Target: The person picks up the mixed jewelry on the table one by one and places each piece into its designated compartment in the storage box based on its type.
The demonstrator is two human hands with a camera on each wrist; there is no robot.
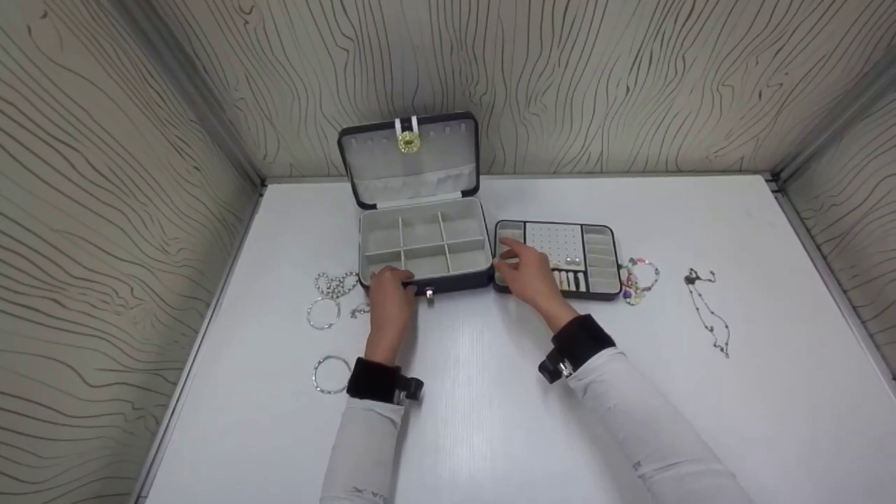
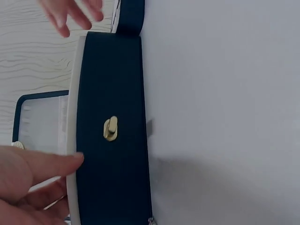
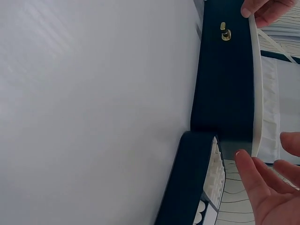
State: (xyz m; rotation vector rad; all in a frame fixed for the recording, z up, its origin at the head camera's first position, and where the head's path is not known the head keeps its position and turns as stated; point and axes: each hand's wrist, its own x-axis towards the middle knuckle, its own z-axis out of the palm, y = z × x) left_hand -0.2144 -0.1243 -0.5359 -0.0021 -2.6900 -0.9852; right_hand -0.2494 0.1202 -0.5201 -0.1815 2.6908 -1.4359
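A dark blue jewelry box (image 1: 462, 282) stands with its lid (image 1: 413, 164) raised, showing grey compartments inside. My left hand (image 1: 392, 297) grips the box's front wall left of the gold clasp (image 2: 110, 128), thumb outside and fingers over the rim. To the right, a matching jewelry tray (image 1: 553, 238) lies beside the box, holding pearl stud earrings (image 1: 572, 260) and small pieces in slots. My right hand (image 1: 528, 276) hovers over the tray's left end, fingertips right at the box's right corner. Thumb and fingers are spread apart in the right wrist view, with nothing between them.
A beaded bracelet (image 1: 336, 285) and two ring-shaped bangles, one farther back (image 1: 323, 328) and one nearer (image 1: 314, 374), lie left of the box. A colorful bracelet (image 1: 633, 290) touches the tray's right side. Farther right lies a necklace (image 1: 691, 277). Patterned walls (image 1: 560, 91) enclose the white table.
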